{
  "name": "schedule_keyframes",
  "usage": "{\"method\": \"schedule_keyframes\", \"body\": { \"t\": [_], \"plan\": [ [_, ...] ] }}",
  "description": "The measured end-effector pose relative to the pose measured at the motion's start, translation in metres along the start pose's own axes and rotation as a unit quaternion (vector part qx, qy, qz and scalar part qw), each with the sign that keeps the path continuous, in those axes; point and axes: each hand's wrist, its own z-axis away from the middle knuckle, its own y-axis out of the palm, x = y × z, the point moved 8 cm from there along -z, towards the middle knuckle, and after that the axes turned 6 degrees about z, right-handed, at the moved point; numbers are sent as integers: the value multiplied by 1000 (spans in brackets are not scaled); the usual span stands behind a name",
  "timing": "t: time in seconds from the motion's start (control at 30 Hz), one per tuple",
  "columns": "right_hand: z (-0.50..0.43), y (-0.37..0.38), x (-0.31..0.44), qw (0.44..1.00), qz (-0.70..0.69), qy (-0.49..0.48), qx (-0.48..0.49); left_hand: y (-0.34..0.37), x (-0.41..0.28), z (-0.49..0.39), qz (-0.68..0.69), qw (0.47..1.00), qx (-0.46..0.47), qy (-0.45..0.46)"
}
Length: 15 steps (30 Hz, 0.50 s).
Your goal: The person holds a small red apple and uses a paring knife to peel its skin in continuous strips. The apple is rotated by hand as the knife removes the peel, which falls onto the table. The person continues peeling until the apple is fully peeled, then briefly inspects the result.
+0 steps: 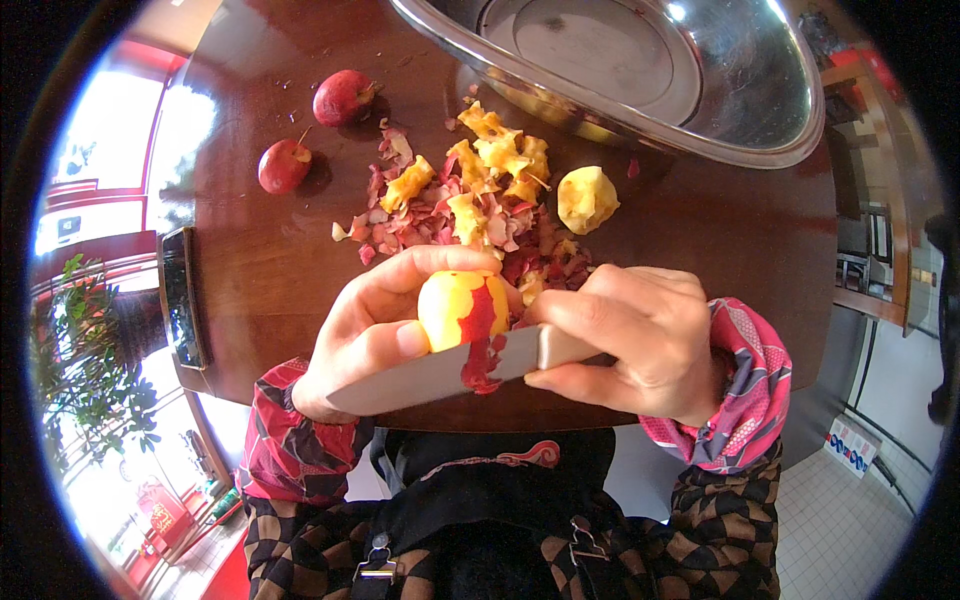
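Observation:
My left hand (375, 319) grips a mostly peeled apple (442, 311) between thumb and fingers; one strip of red skin (478, 322) still covers its side nearest the right hand. My right hand (630, 337) holds a kitchen knife by its pale handle (566, 346). Its broad blade (420, 379) lies against the lower side of the apple, edge at the skin, tip pointing left over my left wrist. A bit of red peel (480, 371) rests on the blade. Just beyond my hands spreads a heap of peelings (412, 221) with yellow apple cores (499, 150) on it.
Two unpeeled red apples (343, 97) sit at the table's far left. A peeled apple (587, 199) stands right of the heap. At the back right is a large steel basin (600, 124). A dark phone-like object (184, 300) lies along the left edge of the wooden table (247, 247).

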Motion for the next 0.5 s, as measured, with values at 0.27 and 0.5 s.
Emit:
{"method": "schedule_keyframes", "body": {
  "t": [0.27, 0.5],
  "plan": [
    [-1, -6, -10, 999, -36, 28, -17, 0, -1, -1, -46, 998, -4, 37],
    [-1, 2, 1, 1000, -9, -28, 12, 4, -3, -3, 48, 998, 18, 37]
  ]
}}
